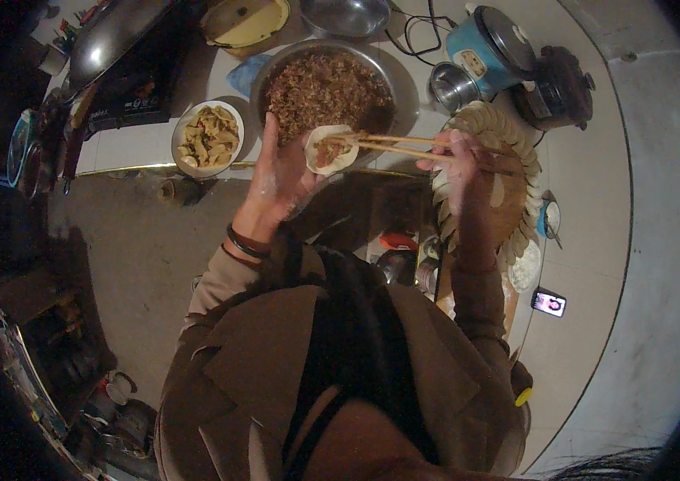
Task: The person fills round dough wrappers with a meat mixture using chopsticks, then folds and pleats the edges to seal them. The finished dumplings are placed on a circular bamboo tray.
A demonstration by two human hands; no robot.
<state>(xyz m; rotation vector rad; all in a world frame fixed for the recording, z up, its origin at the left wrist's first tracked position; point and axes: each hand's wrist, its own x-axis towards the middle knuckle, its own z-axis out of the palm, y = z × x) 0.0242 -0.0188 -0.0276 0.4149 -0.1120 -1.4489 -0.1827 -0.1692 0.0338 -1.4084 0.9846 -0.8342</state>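
Observation:
A round dumpling wrapper (347,162) rests on the fingers of my left hand (286,174), its thumb raised. Brown minced filling (329,151) lies on the wrapper. My right hand (460,153) grips a pair of wooden chopsticks (403,145), whose tips touch the filling. Just beyond my left hand stands a large metal bowl (397,90) heaped with the same kind of filling. Beneath my right arm is a round wooden board (507,201) with folded dumplings (532,171) ringed along its edge; the arm hides part of it.
A plate of cooked food (209,137) sits at the counter's front edge, left of the big bowl. Farther back are a blue rice cooker (469,51), a small metal bowl (455,87) and a black appliance (556,90). On the right lie a flour bowl (525,270) and a lit phone (550,303).

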